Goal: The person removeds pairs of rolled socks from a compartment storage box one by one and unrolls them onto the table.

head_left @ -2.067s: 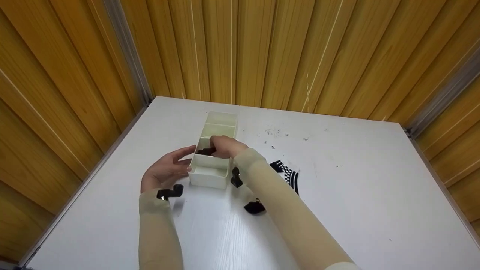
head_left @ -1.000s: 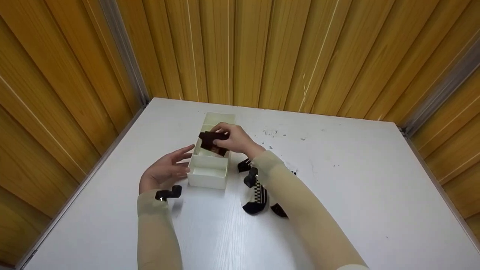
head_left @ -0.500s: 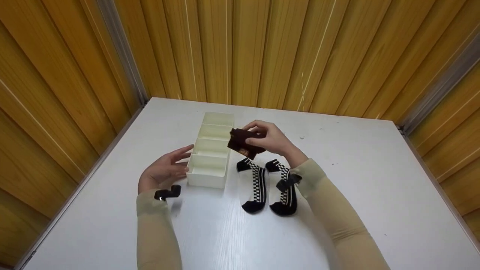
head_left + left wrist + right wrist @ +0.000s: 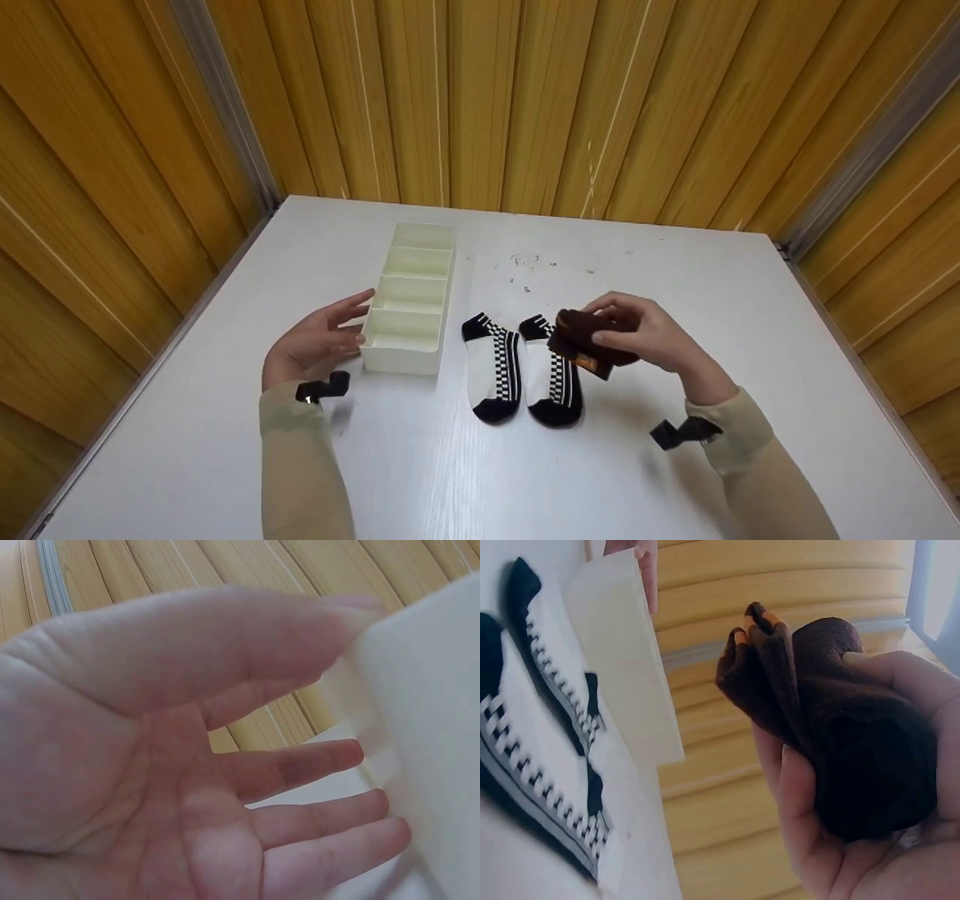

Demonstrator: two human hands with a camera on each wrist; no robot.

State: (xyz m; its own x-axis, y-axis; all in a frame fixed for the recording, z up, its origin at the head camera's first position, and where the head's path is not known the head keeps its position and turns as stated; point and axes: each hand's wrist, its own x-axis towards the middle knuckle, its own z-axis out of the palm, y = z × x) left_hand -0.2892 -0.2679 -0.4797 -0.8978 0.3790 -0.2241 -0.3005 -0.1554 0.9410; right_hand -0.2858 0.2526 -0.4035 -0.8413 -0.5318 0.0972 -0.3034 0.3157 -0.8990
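Brown sock roll held above the table, right of the divided box

The right hand [image 4: 649,337] has its fingers and thumb curled round a rolled dark brown sock bundle [image 4: 585,341], lifted off the white table [image 4: 712,300] just right of, and partly over, the two checkered socks [image 4: 525,367] that lie flat side by side. The left hand [image 4: 319,341] lies with fingers straight and relaxed, fingertips touching the near left wall of the box [image 4: 409,300], holding nothing. All compartments of the box that show look bare, so the bundle seems to be out of the box and not yet set down anywhere. By that reading, putting the bundle down is left; the checkered pair lies unrolled on the table.
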